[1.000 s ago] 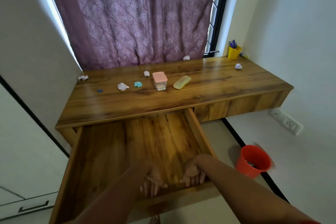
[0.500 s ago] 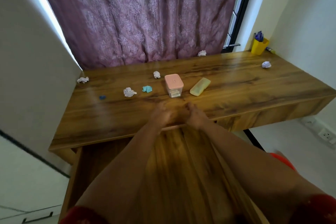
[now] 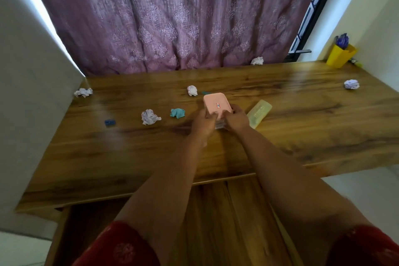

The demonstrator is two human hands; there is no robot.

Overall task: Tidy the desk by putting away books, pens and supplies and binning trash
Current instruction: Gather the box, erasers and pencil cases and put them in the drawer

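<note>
Up from the open drawer [image 3: 216, 222] and onto the pink-lidded box [image 3: 217, 104] now, fingers [image 3: 212, 114] of both hands curled round it (drawer-bound, probably).

Daylight enters from behind the mauve curtain [image 3: 172, 17], strongest in a bright strip along its left edge where the white wall [image 3: 26, 71] is washed out. The room is otherwise moderately dim and warm-toned. Soft sheen streaks lie across the wooden desk [image 3: 302, 125], with a pale glare patch near its left side. Motion blur softens the whole frame, most at the forearms and the red sleeves [image 3: 121, 246]. Wide-angle distortion bends the desk edges and the window frame [image 3: 311, 13] outward.
</note>
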